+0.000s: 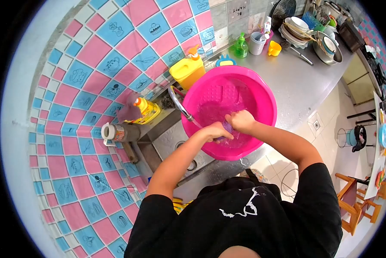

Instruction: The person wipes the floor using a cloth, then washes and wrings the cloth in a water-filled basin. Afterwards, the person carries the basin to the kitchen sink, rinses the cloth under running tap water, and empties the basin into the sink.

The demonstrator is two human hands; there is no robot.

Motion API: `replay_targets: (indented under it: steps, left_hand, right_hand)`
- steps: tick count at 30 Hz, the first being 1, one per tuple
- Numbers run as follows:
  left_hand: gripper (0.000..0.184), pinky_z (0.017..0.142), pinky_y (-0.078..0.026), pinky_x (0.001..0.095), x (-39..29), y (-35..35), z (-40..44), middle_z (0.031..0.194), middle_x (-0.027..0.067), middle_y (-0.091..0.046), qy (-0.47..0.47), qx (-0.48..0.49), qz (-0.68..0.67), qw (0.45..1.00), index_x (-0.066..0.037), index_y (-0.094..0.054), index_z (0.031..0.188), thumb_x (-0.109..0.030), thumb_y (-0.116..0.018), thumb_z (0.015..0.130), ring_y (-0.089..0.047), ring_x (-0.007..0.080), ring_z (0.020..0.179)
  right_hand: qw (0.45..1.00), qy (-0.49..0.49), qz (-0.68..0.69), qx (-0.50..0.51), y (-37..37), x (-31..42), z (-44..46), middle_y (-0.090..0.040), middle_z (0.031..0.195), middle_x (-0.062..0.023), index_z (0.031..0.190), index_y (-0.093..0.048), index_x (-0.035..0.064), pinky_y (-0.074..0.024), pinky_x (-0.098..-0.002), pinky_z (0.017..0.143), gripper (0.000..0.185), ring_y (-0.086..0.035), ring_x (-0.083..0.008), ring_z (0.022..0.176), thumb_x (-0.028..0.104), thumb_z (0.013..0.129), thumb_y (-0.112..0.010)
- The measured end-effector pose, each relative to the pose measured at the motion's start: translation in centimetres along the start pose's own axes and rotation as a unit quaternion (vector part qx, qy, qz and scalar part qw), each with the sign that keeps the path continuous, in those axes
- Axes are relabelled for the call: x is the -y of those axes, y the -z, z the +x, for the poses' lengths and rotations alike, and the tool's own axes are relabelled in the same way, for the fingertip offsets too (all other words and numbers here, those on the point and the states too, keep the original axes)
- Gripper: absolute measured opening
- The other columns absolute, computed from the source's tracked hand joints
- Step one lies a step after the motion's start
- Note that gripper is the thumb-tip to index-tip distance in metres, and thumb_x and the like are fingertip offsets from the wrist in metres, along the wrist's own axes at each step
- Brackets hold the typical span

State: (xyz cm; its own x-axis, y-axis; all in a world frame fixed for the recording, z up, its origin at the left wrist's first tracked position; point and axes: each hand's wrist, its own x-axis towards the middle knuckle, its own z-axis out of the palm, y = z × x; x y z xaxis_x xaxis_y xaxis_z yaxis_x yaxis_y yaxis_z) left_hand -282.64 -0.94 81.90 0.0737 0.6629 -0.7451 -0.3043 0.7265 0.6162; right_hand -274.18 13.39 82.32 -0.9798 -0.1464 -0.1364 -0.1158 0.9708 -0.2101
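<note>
Both hands are over the large pink basin (pixel 268 86), which holds water and stands at the sink's right side. A wet purple cloth (pixel 228 126) is gripped between them. My left hand (pixel 216 131) is closed on the cloth's lower left part. Fingers curled, my right hand (pixel 242 121) holds its upper right part. The curved metal faucet (pixel 181 106) reaches over the basin's left rim, just left of my left hand. Part of the cloth is hidden by my fingers.
The metal sink (pixel 167 139) lies left of the basin. Yellow bottles (pixel 188 72) line the wall behind it. Along the counter (pixel 294 86) are a green soap bottle (pixel 240 47), a yellow cup (pixel 274 48), stacked bowls (pixel 297 30) and a metal pan (pixel 334 54).
</note>
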Motion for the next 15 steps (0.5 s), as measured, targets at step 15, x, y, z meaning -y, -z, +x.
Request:
replay_targets:
  steps: [15]
  left_hand:
    - [0.016, 0.062, -0.046, 0.0464, 4.6, -3.4, 1.8, 0.078, 0.0184, -0.058, -0.295, -0.426, 0.418, 0.747, -0.005, -0.050, 0.082, -0.012, -0.058, 0.070, -0.059, 0.0366, 0.073]
  right_hand:
    - [0.937, -0.176, 0.302, 0.000, -3.4, 2.0, -3.1, -0.062, 0.078, -0.0221, 0.078, -0.060, 0.0017, -0.0475, -0.0469, 0.069, 0.025, -0.060, -0.0384, 0.076, 0.019, 0.062, -0.066]
